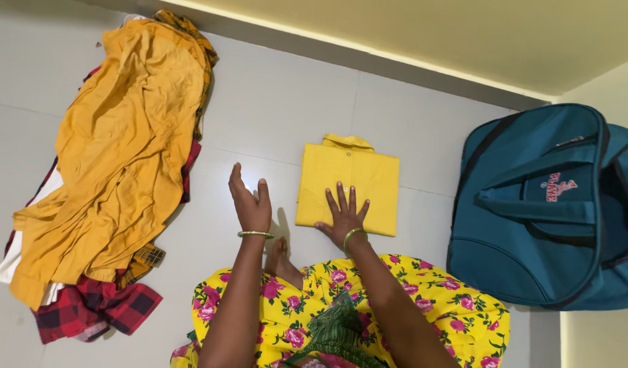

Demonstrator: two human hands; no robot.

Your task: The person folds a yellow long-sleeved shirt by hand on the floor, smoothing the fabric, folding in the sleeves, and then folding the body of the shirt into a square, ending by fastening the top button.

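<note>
Folded yellow shirt [349, 182] lies flat on the pale tiled floor [273, 102], and the right hand [344, 217] rests open-palmed on its near edge, fingers spread. Just beside it, the left hand [250, 203] hovers open and empty above the floor. A heap of mustard and red checked clothes [116, 170] sits left; a teal duffel bag [545, 204] stands right.

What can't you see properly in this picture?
Head view:
- Clothes pile: the mustard cloth on top hides most garments beneath.
- Blue bag: cut off by the right edge.
- Folded yellow shirt: lower part covered by the right hand.
- Left hand: palm faces away.
</note>
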